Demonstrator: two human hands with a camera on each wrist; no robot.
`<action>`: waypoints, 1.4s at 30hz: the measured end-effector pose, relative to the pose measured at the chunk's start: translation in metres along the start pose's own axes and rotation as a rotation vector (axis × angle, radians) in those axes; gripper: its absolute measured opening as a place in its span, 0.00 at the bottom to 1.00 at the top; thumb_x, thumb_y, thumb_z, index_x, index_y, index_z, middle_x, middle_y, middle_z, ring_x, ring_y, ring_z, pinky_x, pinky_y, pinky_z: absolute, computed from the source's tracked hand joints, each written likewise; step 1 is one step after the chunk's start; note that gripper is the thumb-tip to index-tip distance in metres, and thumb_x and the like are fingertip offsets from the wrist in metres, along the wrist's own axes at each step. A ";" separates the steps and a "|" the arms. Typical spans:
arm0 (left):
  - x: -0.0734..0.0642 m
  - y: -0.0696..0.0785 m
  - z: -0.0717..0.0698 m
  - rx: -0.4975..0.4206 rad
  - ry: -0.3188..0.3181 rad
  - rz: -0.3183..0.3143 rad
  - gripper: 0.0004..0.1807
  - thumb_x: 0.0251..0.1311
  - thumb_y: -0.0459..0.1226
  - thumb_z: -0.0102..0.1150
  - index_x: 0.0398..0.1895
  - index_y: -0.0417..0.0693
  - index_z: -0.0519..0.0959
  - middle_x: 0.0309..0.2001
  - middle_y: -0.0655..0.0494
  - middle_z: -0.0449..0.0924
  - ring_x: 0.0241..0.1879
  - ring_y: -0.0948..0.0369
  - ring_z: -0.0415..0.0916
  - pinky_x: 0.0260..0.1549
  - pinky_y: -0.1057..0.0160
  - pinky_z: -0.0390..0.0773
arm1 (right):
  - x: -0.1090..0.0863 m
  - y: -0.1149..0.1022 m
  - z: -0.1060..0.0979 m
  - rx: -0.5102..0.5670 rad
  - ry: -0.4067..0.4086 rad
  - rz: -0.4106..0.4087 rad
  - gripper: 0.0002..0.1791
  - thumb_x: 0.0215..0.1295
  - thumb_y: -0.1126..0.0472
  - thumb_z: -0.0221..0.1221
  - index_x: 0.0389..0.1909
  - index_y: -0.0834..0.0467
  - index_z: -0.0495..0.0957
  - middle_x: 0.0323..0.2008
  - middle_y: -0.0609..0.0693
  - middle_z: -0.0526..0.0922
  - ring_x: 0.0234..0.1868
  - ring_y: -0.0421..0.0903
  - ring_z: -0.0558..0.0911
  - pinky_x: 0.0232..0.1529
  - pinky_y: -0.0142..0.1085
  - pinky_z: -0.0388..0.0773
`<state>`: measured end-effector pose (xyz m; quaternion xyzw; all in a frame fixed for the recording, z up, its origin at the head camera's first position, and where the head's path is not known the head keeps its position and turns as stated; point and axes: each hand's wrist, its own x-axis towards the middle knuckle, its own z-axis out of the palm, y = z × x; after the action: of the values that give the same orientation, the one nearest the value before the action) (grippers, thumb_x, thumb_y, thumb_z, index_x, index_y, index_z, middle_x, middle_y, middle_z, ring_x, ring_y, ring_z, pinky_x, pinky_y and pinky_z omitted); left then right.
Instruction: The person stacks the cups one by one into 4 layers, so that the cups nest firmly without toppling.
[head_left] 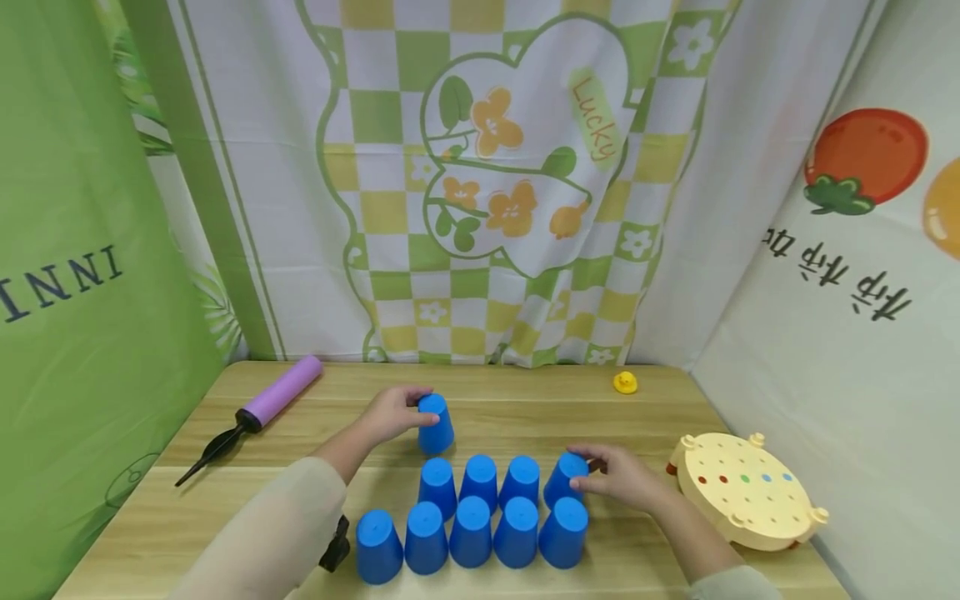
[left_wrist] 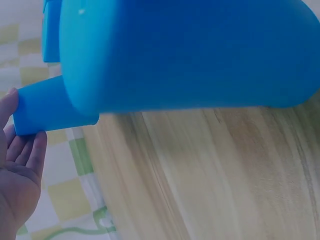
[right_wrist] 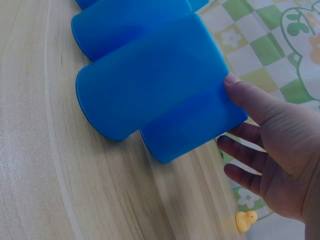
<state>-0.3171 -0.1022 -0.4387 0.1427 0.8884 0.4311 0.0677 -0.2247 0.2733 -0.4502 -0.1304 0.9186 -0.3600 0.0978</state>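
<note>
Upside-down blue cups stand in two rows on the table, a front row [head_left: 471,537] and a second row [head_left: 479,482] behind it, several in each. Behind the second row's left end, my left hand [head_left: 390,415] pinches a single blue cup [head_left: 435,432] near its narrow end; whether its rim touches the table I cannot tell. In the left wrist view, a nearer cup [left_wrist: 195,55] partly covers this held cup [left_wrist: 47,107]. My right hand [head_left: 621,478] holds the second row's rightmost cup [head_left: 561,482], thumb [right_wrist: 250,97] on one side and fingers on the other.
A purple hand pump [head_left: 285,392] with a black handle lies at the table's back left. Near the back right edge sits a small yellow duck [head_left: 625,382]. A round cream board with short legs [head_left: 742,487] is at the right. Curtains hang behind and beside the table.
</note>
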 end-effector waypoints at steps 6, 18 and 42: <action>0.007 0.005 0.013 0.023 -0.045 -0.006 0.30 0.59 0.40 0.68 0.63 0.37 0.74 0.60 0.41 0.77 0.61 0.45 0.74 0.60 0.48 0.76 | 0.000 -0.001 0.000 -0.006 0.003 -0.001 0.31 0.59 0.49 0.68 0.61 0.60 0.76 0.53 0.56 0.82 0.49 0.50 0.80 0.53 0.52 0.79; 0.007 0.002 0.031 0.019 -0.074 -0.005 0.29 0.58 0.37 0.68 0.62 0.36 0.74 0.60 0.41 0.78 0.61 0.45 0.75 0.61 0.47 0.75 | 0.002 -0.001 0.000 0.010 -0.005 0.041 0.31 0.60 0.48 0.67 0.61 0.57 0.76 0.52 0.53 0.82 0.49 0.48 0.79 0.52 0.48 0.79; -0.044 -0.012 0.001 -0.110 -0.089 0.047 0.32 0.60 0.43 0.66 0.65 0.38 0.71 0.66 0.40 0.71 0.67 0.41 0.66 0.66 0.41 0.66 | 0.039 -0.042 -0.018 -0.011 0.198 -0.024 0.32 0.63 0.51 0.65 0.65 0.60 0.71 0.56 0.60 0.80 0.51 0.56 0.80 0.42 0.42 0.83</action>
<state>-0.2772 -0.1222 -0.4486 0.1787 0.8560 0.4738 0.1045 -0.2597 0.2430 -0.4118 -0.1055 0.9241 -0.3672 0.0014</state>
